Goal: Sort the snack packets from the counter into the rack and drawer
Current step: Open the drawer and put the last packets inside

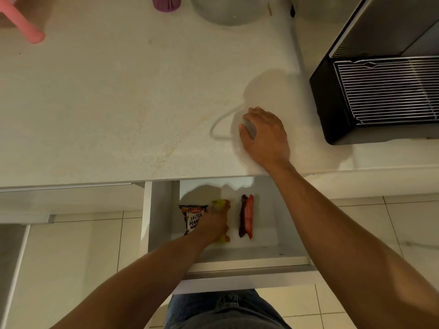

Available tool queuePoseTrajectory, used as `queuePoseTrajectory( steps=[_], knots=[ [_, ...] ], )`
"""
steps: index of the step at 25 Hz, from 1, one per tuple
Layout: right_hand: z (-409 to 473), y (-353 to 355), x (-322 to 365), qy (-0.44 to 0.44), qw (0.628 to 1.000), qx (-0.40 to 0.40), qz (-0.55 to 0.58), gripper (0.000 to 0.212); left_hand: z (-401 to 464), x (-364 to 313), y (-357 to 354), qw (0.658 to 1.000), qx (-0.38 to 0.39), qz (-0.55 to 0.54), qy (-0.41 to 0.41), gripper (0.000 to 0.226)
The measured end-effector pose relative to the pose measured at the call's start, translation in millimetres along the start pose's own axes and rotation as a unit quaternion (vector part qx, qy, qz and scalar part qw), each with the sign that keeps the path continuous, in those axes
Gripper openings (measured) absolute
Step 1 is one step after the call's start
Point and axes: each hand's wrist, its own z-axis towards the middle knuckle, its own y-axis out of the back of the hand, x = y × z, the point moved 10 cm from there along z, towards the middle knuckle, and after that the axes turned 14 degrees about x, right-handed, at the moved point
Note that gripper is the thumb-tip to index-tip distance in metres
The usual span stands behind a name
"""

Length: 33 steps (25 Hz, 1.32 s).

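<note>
The pale stone counter point(107, 103) fills the upper view. A black wire rack point(384, 91) stands at its right end. Below the counter edge, a white drawer point(249, 257) is pulled open. The right hand point(266, 134) rests on the counter, fingers curled over a small grey object point(250, 130) that cannot be identified. The left hand point(212, 227) reaches into the drawer, closed on a yellow snack packet point(222, 206). A salted peanuts packet point(192, 218) touches it on the left; a red packet point(247, 219) lies apart on the right.
</note>
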Motion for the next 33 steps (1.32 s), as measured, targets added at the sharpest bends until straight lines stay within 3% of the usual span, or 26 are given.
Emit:
queuePoseTrajectory(
  steps=[4,8,14,21,33],
  knots=[
    [-0.8,0.5,2.0,0.000,1.000,0.008,0.011,0.042,-22.9,-9.0,7.2,0.998,-0.024,0.048,-0.019,0.078],
    [-1.2,0.9,2.6,0.000,1.000,0.013,0.015,0.041,-78.4,-19.4,29.2,0.991,-0.067,-0.028,-0.114,0.046],
    [-1.9,0.0,6.7,-0.006,1.000,0.017,-0.004,0.042,-173.1,-37.8,17.0,0.965,0.030,-0.063,-0.252,0.058],
    [-3.4,-1.0,8.7,-0.019,1.000,0.023,-0.007,0.042,-204.9,-26.3,-0.5,0.963,-0.022,-0.005,-0.269,0.038],
    [-4.4,0.3,9.2,-0.022,0.999,0.029,-0.015,0.042,-213.5,-17.6,14.3,0.954,-0.163,0.000,-0.251,0.031]
  ],
)
